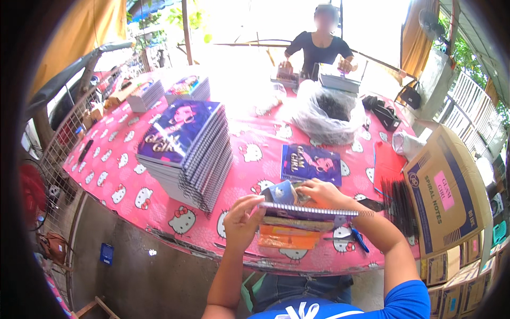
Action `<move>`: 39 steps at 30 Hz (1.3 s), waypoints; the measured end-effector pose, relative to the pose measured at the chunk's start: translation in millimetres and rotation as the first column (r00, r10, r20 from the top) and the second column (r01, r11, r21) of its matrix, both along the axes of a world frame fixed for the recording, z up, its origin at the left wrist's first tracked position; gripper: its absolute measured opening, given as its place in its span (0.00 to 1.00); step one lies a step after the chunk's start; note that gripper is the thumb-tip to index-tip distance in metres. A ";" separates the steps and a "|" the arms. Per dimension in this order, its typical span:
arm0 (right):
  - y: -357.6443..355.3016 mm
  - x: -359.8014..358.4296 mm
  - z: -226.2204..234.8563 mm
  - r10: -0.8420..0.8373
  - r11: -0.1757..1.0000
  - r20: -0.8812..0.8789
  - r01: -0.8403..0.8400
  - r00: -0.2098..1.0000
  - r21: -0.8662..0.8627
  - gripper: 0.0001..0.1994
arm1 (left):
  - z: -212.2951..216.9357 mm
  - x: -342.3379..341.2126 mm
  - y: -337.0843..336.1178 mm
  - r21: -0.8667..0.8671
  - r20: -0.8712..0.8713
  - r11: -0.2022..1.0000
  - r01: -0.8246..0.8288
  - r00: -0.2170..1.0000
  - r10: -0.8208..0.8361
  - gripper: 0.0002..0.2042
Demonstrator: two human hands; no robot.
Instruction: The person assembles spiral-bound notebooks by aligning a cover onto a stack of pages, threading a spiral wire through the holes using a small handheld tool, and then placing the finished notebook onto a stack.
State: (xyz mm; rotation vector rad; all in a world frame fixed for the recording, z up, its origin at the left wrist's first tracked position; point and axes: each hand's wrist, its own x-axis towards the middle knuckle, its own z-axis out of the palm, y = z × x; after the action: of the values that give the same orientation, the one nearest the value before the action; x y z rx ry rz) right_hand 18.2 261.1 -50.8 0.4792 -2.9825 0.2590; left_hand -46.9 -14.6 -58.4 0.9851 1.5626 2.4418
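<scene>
A spiral notebook point(313, 211) is tilted up near the table's front edge, its white coil running along the top toward me. My left hand point(243, 219) grips its left end between thumb and fingers. Behind the notebook, my right hand point(323, 192) has its fingers curled on a blue-and-tan cloth-like piece point(281, 192); its exact kind is unclear. Below the notebook lie an orange flat packet point(288, 238) and a brownish layer. Another purple notebook point(311, 164) lies flat just beyond my right hand. A blue-handled cutting tool point(359, 240) rests to the right.
A tall notebook stack point(183, 143) stands left, with smaller stacks point(146, 97) behind. Right are a cardboard box point(446, 191), black wire coils point(401, 212) and a red folder point(389, 166). A plastic bag point(324, 119) holds dark material. Across the table, a person point(320, 50) handles notebooks.
</scene>
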 end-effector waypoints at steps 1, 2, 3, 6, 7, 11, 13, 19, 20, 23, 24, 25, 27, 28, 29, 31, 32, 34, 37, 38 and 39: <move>-4.5 -2.4 2.4 -0.010 0.998 -0.005 0.010 1.000 0.063 0.26 | 6.9 -1.2 -4.0 -0.034 -0.061 0.998 -0.043 0.997 0.041 0.12; -9.0 -1.1 1.1 -0.027 0.992 -0.003 0.027 1.000 0.121 0.25 | 10.8 0.4 -6.2 -0.018 0.011 1.000 0.012 1.000 -0.012 0.12; -11.2 -6.3 1.1 -0.057 0.997 0.013 0.056 0.998 0.049 0.22 | 14.6 2.2 -5.4 0.003 0.083 0.998 0.069 0.994 -0.069 0.12; -27.3 -14.4 46.8 -0.210 0.887 0.047 0.210 0.977 -0.412 0.19 | 14.2 3.4 -12.1 0.030 0.137 0.998 0.058 0.989 -0.062 0.10; -30.9 -13.5 59.1 -0.180 0.667 0.012 0.131 0.984 -0.733 0.20 | 10.7 3.4 -10.4 0.057 0.152 0.997 0.054 0.986 -0.062 0.10; -39.8 -15.4 63.4 0.197 0.417 0.067 -0.022 0.978 -0.909 0.22 | 3.3 2.6 -3.1 -0.016 0.188 0.999 -0.035 0.981 0.038 0.11; -39.0 -23.3 69.4 0.044 0.681 0.047 0.005 0.998 -0.732 0.21 | 4.6 2.8 -4.5 -0.011 0.242 1.000 -0.029 0.970 0.031 0.12; -35.8 -18.3 56.7 -0.085 0.773 0.076 0.113 0.994 -0.624 0.18 | 11.1 6.5 -2.6 0.052 0.234 0.998 -0.040 0.972 0.026 0.09; -25.1 -17.1 49.4 -0.228 0.866 0.072 0.236 0.971 -0.440 0.19 | 12.9 6.4 -4.8 0.101 0.248 0.994 -0.033 0.969 0.007 0.09; -4.7 9.5 24.3 -0.207 0.938 0.017 0.203 0.978 -0.282 0.18 | 15.9 6.3 -4.8 0.081 0.260 0.996 0.023 0.965 -0.043 0.09; 0.4 20.9 20.0 -0.138 0.907 0.055 0.149 0.989 -0.395 0.18 | 19.0 7.1 -3.3 0.099 0.289 0.994 0.055 0.954 -0.082 0.09; 5.9 36.3 17.8 -0.200 0.929 -0.067 0.168 0.977 -0.331 0.21 | 22.9 8.1 0.6 0.132 0.284 0.988 0.085 0.951 -0.120 0.08; 3.8 71.4 25.8 -0.374 0.915 -0.195 0.327 0.907 -0.236 0.25 | 31.7 6.6 3.8 0.185 0.263 0.975 0.121 0.950 -0.168 0.08; -0.3 94.8 34.0 -0.501 0.862 -0.201 0.465 0.842 -0.201 0.27 | 30.1 2.5 3.0 0.128 0.236 0.985 0.120 0.961 -0.147 0.08; 1.0 115.5 35.2 -0.570 0.820 -0.163 0.546 0.805 -0.172 0.28 | 25.1 -2.2 1.8 0.066 0.207 0.991 0.115 0.970 -0.126 0.08; -4.7 153.5 29.8 -0.694 0.718 -0.039 0.687 0.719 -0.112 0.31 | 31.8 -6.7 5.4 0.004 -0.070 1.000 0.023 0.997 -0.023 0.08; -9.5 172.8 23.3 -0.750 0.656 0.047 0.751 0.660 -0.076 0.33 | 51.7 -1.2 3.9 0.070 -0.072 0.997 0.029 0.997 -0.024 0.08; -8.6 206.6 -7.3 -0.773 0.622 0.140 0.783 0.618 -0.022 0.38 | 87.5 0.1 -5.5 0.097 -0.404 0.982 -0.161 0.895 0.186 0.08; -15.4 214.1 -32.2 -0.755 0.654 0.013 0.754 0.656 -0.065 0.35 | 132.8 32.2 -41.7 0.288 -0.574 0.850 -0.442 0.631 0.523 0.11; -18.3 210.7 -35.0 -0.748 0.663 -0.036 0.746 0.662 -0.052 0.33 | 132.3 42.9 -43.0 0.359 -0.599 0.841 -0.405 0.591 0.540 0.10; -15.0 219.7 -34.5 -0.777 0.630 -0.063 0.774 0.626 -0.070 0.32 | 125.7 49.1 -26.3 0.443 -0.609 0.841 -0.310 0.584 0.536 0.11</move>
State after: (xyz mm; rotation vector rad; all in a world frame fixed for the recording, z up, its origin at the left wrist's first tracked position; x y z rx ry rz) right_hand 237.9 246.1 -85.3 -0.8052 -2.7565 0.1866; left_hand 2.2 -40.9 67.3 2.0520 1.8365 2.8564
